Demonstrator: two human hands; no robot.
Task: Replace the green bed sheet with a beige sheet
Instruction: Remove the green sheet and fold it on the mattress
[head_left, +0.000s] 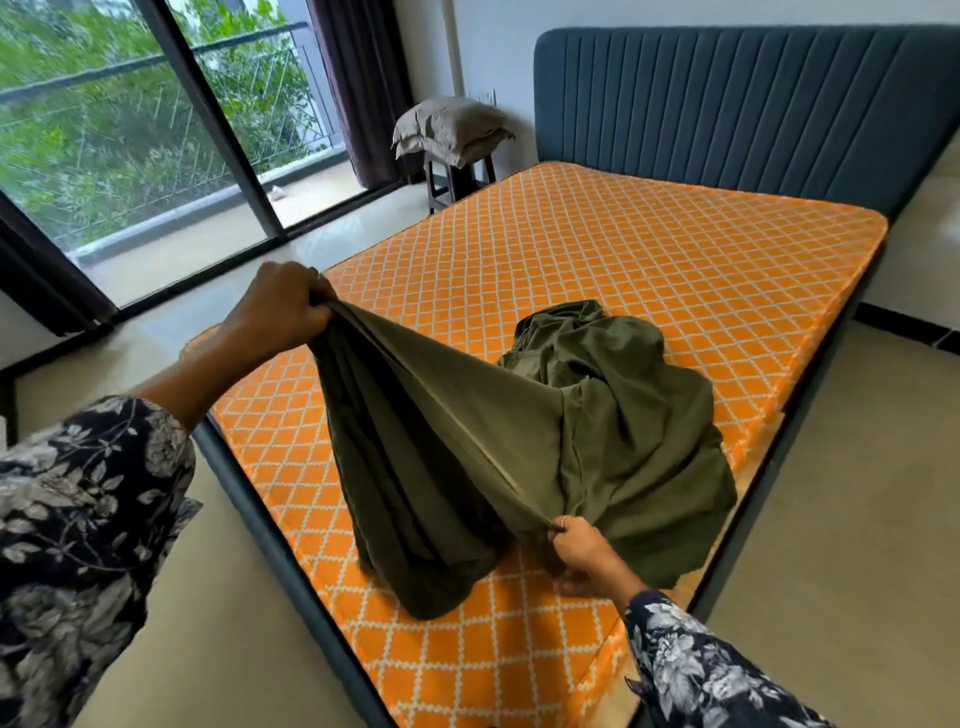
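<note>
Gripping the green sheet (545, 431) at frame centre — left hand (283, 306) raised, right hand (579, 545) low — over the orange mattress (649, 249).

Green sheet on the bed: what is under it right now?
The green sheet lies bunched on the bare orange mattress, its edge held by the left hand and right hand. Whatever lies inside the heap is covered.

An olive-green sheet (597, 415) lies on the orange mattress (649, 249), which carries a white diamond lattice. Behind the mattress stands a ribbed blue-grey headboard (737, 98); the sleeves (78, 519) are dark with pale flowers.
</note>
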